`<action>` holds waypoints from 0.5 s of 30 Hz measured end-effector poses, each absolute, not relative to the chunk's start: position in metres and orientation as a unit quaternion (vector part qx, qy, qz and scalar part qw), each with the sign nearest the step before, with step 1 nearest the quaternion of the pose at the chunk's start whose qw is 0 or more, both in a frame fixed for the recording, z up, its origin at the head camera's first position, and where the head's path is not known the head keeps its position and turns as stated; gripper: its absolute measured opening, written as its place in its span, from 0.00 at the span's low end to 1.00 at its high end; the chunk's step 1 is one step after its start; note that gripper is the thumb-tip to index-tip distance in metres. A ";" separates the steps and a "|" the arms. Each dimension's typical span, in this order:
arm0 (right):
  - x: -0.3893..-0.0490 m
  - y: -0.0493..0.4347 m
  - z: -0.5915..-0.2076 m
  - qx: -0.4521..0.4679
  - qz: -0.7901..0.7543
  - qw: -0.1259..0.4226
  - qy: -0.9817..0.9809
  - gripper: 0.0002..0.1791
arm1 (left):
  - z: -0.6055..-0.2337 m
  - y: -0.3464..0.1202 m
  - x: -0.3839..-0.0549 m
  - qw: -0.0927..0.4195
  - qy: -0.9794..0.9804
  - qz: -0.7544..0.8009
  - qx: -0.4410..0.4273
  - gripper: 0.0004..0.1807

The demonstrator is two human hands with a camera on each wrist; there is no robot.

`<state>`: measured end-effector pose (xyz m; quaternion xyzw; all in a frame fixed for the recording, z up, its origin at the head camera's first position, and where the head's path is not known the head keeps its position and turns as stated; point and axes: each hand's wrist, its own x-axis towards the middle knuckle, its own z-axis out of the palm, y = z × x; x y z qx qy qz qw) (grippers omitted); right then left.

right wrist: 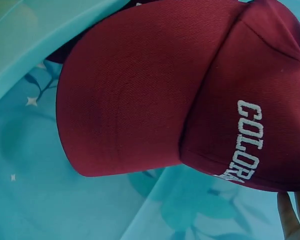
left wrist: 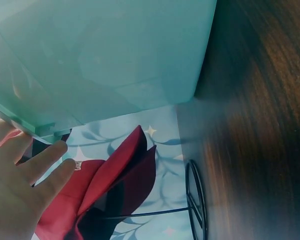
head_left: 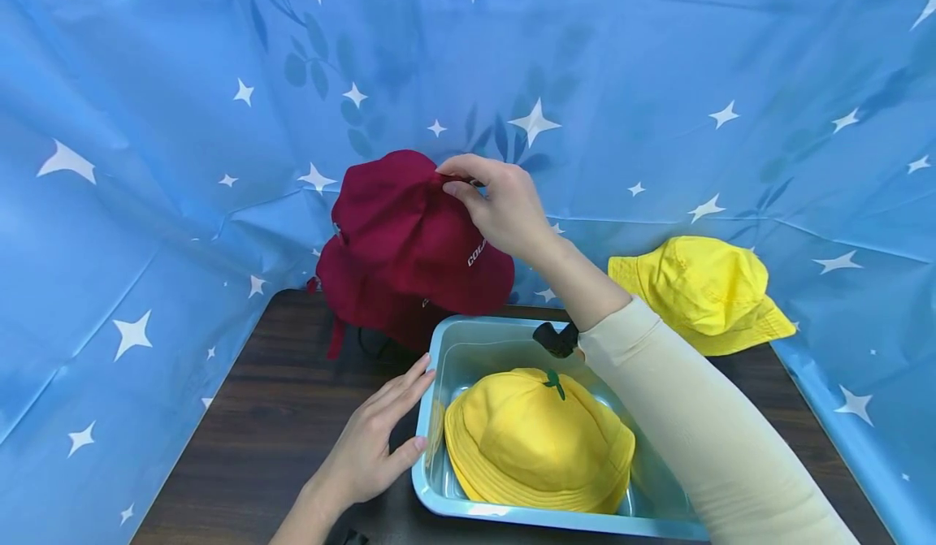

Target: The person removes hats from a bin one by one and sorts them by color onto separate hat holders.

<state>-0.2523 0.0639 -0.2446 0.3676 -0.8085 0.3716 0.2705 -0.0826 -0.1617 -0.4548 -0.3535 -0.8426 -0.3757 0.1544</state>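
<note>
My right hand pinches the upper edge of a maroon baseball cap, thumb and fingers together at the cloth. White letters reading "COLORA" run across its crown. Behind and below it hangs a second maroon cap, partly covered by the first. My left hand lies along the left side of a light blue plastic bin, fingers extended with their tips at the rim. Inside the bin sits a yellow bucket hat with a green sprout on top.
A black wire stand is under the maroon caps. Another yellow bucket hat is raised at the back right of the dark wooden table. Blue star-patterned cloth hangs close behind and at both sides.
</note>
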 end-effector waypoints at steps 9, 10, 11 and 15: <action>-0.259 0.047 -0.255 0.354 0.363 0.252 -0.824 0.11 | -0.455 -0.162 -0.083 0.149 -0.843 -0.378 -0.352 0.37; -0.260 0.045 -0.256 0.351 0.362 0.249 -0.826 0.11 | -0.455 -0.162 -0.083 0.149 -0.843 -0.378 -0.353 0.37; -0.261 0.044 -0.257 0.350 0.362 0.249 -0.828 0.11 | -0.455 -0.163 -0.083 0.148 -0.843 -0.377 -0.352 0.37; -0.264 0.038 -0.261 0.344 0.359 0.241 -0.833 0.12 | -0.455 -0.163 -0.083 0.151 -0.842 -0.377 -0.355 0.37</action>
